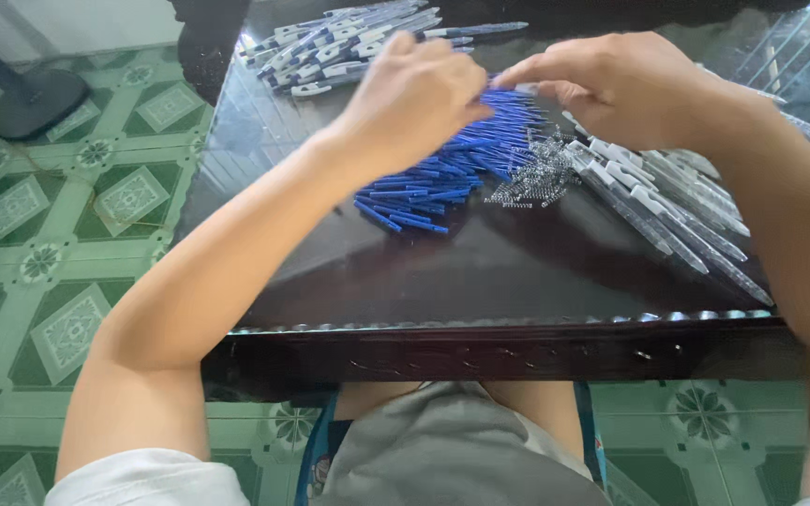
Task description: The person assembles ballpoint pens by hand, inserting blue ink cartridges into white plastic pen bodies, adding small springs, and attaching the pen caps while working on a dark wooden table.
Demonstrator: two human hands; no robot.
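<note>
Hands (508, 94) over blue refills (442, 178)

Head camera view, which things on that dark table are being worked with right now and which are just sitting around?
In use:
- left hand and right hand, meeting over the pile
- blue refills
- small metal springs
- clear pen barrels beside them

Lying about:
- finished pens at the table's far end
- fan base on the green tiled floor
</note>
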